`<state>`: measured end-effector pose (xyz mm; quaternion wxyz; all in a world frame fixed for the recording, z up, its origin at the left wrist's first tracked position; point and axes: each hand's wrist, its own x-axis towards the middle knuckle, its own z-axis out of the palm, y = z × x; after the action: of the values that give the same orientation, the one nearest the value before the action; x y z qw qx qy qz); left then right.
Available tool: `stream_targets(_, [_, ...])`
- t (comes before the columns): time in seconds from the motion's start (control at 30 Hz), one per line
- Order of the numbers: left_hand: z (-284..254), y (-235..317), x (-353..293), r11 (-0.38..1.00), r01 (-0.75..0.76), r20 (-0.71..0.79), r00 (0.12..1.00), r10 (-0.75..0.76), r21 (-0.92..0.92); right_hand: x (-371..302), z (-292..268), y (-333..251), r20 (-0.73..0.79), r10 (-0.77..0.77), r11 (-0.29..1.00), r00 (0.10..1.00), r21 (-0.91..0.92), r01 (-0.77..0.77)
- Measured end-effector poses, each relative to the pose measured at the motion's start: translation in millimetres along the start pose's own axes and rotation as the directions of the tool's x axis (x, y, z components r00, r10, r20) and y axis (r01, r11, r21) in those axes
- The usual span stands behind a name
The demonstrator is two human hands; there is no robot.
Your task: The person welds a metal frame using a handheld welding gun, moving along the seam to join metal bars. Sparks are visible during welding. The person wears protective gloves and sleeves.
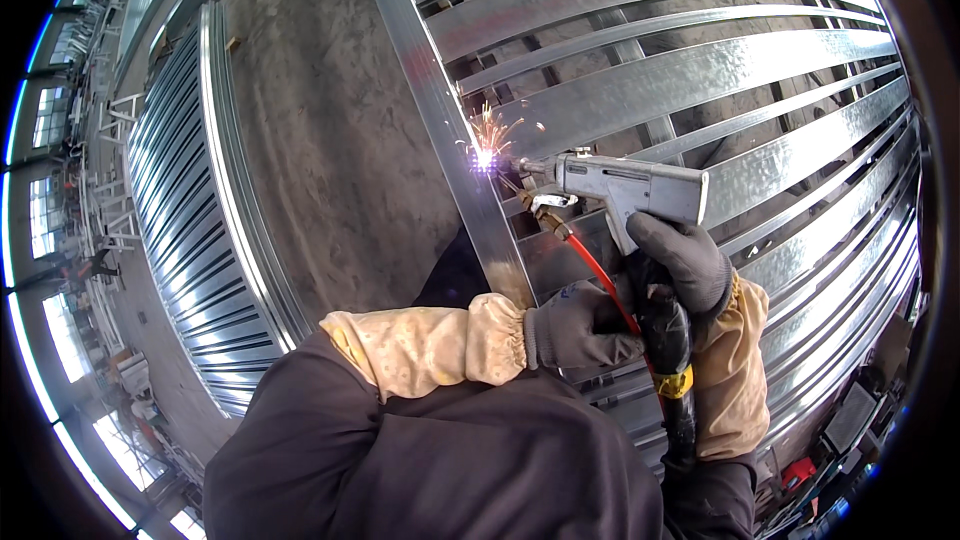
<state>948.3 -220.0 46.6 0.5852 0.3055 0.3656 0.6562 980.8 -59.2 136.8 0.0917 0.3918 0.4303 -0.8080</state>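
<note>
My right hand [690,260], in a grey glove, is wrapped round the handle of a silver handheld welding gun [630,188]. The gun's nozzle points left. A bright arc [485,155] with orange sparks burns at its tip, on the joint between a long galvanised steel rail [440,110] and the crosswise slats [600,90]. From the brass wire guide under the nozzle, a red hose [597,268] runs back past my left fingers. My left hand [580,328], also gloved, is closed against the gun's thick black cable [665,330] below the handle; its fingertips are partly hidden.
Tan protective sleeves cover both my forearms. More galvanised panels [190,210] lie on the concrete floor [320,120] to the left. Stands [120,160] and bright windows line the far left. A red object [797,472] and clutter sit at lower right.
</note>
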Motion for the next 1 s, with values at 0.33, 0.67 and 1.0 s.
stream_targets(0.33, [1.2, -14.2, 0.4, 0.995, 0.059, 0.029, 0.998, -0.057, -0.076, 10.0, -14.9, 12.7, 0.002, -0.088, 0.992, 0.996, -0.088, 0.088])
stream_targets(0.67, [1.4, -1.5, -0.2, 0.995, 0.095, 0.022, 0.995, -0.096, 0.036, 2.8, -18.0, 9.7, 0.051, -0.013, 0.999, 0.999, -0.036, 0.015])
stream_targets(1.0, [5.8, 4.3, 5.3, 0.997, 0.044, -0.044, 0.998, -0.042, 0.064, 7.9, -22.9, 17.3, 0.060, -0.085, 0.996, 0.995, -0.020, 0.087])
